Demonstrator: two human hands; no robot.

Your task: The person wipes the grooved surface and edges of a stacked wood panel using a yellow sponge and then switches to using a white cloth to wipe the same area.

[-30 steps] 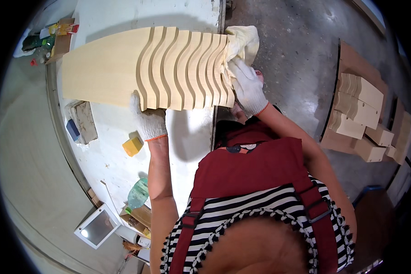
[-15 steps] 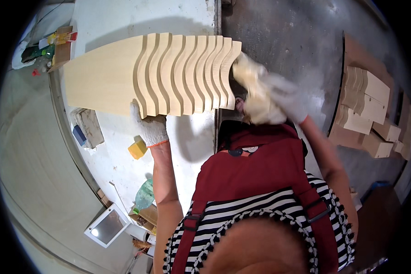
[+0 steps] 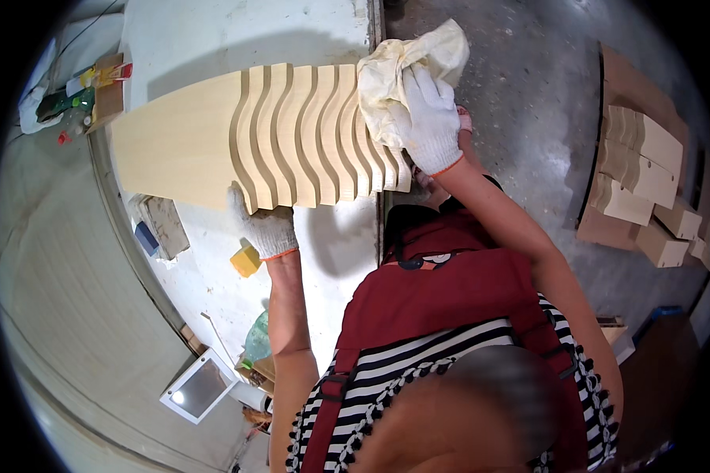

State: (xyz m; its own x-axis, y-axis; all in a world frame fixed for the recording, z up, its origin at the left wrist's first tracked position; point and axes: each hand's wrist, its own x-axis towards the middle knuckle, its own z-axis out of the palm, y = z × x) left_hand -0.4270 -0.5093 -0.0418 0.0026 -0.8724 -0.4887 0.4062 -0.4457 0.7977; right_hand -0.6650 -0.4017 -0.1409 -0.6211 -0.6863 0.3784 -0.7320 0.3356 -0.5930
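A stack of pale wooden boards (image 3: 181, 130) with wavy ends fans out in steps above the white table. My left hand (image 3: 265, 225), in a white knit glove with an orange cuff, grips the near edge of the stack; its fingers go under the wood, out of sight. My gloved right hand (image 3: 430, 118) presses a crumpled cream cloth (image 3: 383, 83) onto the wavy right end of the boards. The cloth covers the far right corner of the stack.
The white table (image 3: 339, 244) carries a yellow block (image 3: 246, 261), a worn block (image 3: 162, 226) beside a small blue block (image 3: 145, 238), and a green plastic bottle (image 3: 259, 335). More cut wooden pieces (image 3: 639, 173) lie on cardboard (image 3: 619, 87) on the floor at right.
My right hand has swung from beside the stack, near my lap, up and left onto its wavy end with the cloth. My left hand keeps its hold on the near edge.
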